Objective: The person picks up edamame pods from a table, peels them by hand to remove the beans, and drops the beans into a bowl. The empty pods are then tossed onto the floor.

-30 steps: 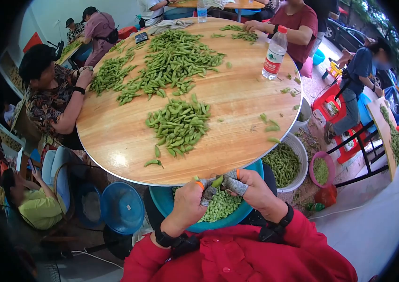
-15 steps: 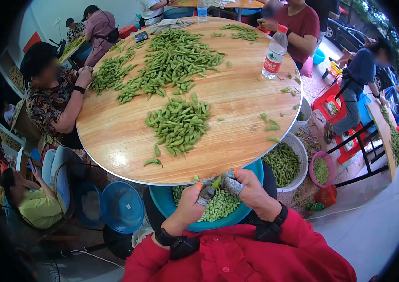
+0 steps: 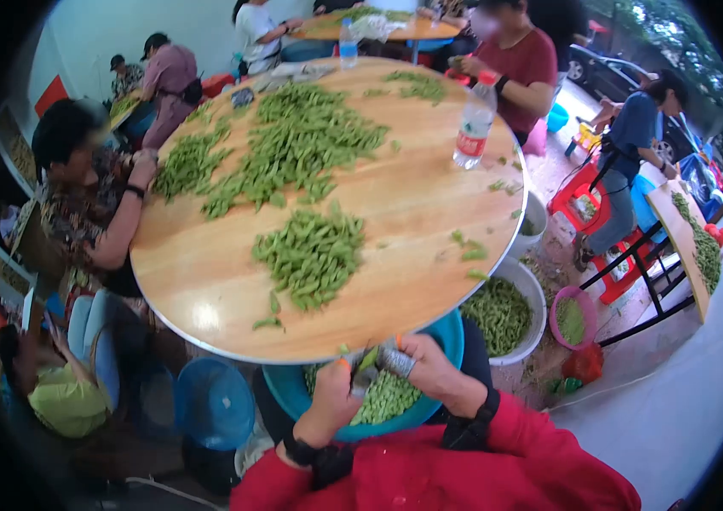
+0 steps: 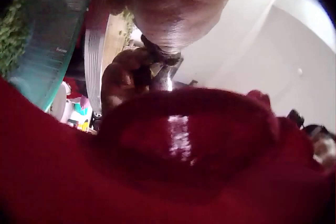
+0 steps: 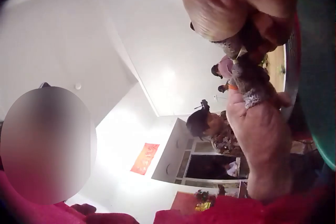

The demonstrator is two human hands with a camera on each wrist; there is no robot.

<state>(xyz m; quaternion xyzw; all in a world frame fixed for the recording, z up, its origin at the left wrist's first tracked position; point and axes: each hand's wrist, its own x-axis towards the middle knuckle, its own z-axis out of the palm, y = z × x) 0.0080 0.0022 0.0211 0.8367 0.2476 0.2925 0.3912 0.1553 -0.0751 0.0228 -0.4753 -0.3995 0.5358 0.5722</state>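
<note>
A green edamame pod (image 3: 367, 358) is pinched between the fingertips of both hands, just past the near edge of the round table. My left hand (image 3: 333, 402) grips it from the left, my right hand (image 3: 436, 370) from the right. Grey wraps cover some of the fingers, with orange bands beside them. Below the hands stands a teal basin (image 3: 283, 387) holding loose shelled beans (image 3: 388, 400). In the right wrist view the fingers of both hands meet, and the pod is mostly hidden. The left wrist view is largely covered by a red sleeve (image 4: 173, 145).
On the wooden table (image 3: 412, 247) lie a near pod pile (image 3: 310, 255), a larger one (image 3: 293, 145) and a water bottle (image 3: 474, 128). A white basket of pods (image 3: 540, 311) and pink basin (image 3: 559, 328) stand right, blue basins (image 3: 216, 409) left. Other people sit around.
The head view has shifted, so the table and hands appear lower and further left. Both hands keep their hold on the pod. The person in dark red has raised their hands off the table.
</note>
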